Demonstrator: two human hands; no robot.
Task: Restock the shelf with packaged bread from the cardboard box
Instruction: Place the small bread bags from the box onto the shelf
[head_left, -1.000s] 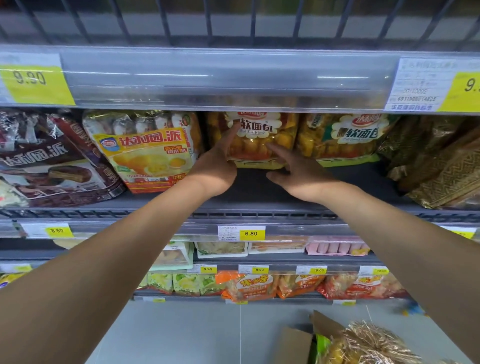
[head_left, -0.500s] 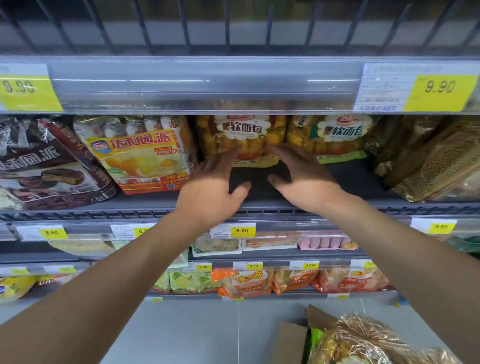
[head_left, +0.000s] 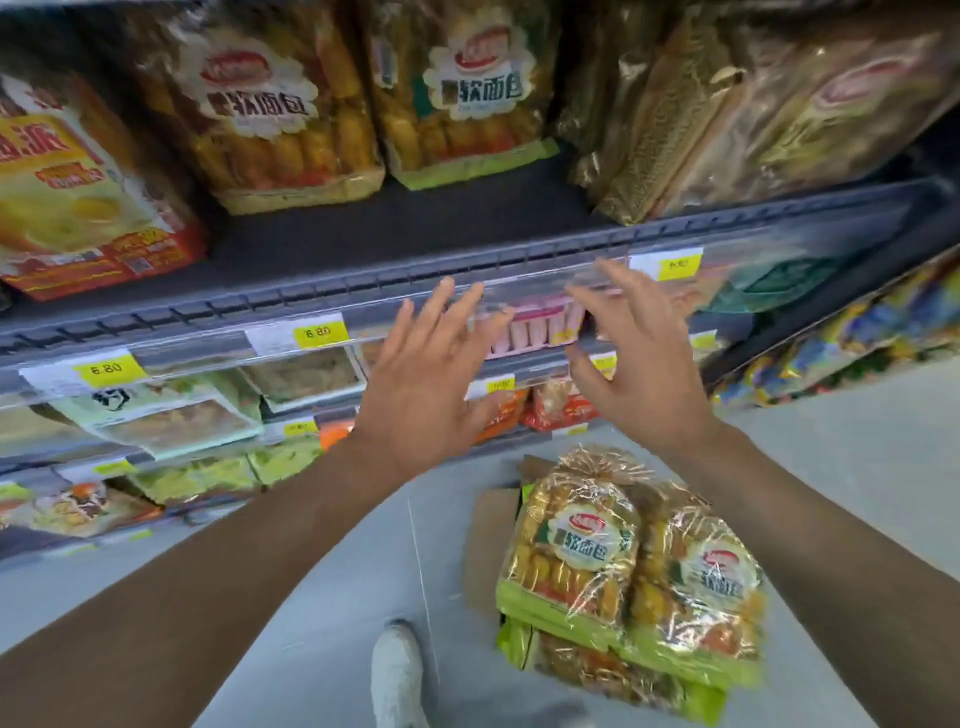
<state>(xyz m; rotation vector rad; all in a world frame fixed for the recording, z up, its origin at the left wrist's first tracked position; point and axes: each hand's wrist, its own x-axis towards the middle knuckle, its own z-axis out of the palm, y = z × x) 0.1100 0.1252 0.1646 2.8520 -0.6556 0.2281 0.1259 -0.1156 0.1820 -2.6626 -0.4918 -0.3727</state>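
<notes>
Hands first, in the head view: the left hand (head_left: 415, 384) and the right hand (head_left: 634, 364) hang in the air above the cardboard box (head_left: 488, 540), fingers spread and loose, grasping nothing. The packaged bread (head_left: 576, 551) stands in that box on the floor, two crinkly packs side by side on top and more beneath. The step in hand looks like a reach down for the next pack. To do it well, take one top pack by both sides with flat palms rather than pinching the film, since the loaves inside look soft and would likely squash, and lift it straight up out of the box. Higher than the box and beyond it, the shelf (head_left: 415, 218) shows a bare dark strip in front of the bread packs (head_left: 270, 114) already standing there — that is the open room. The front rail (head_left: 311, 291) juts out over the way up from the box, so the pack should rise clear of it before going in. A shoe (head_left: 397, 675) sits just left of the box — step with care.
</notes>
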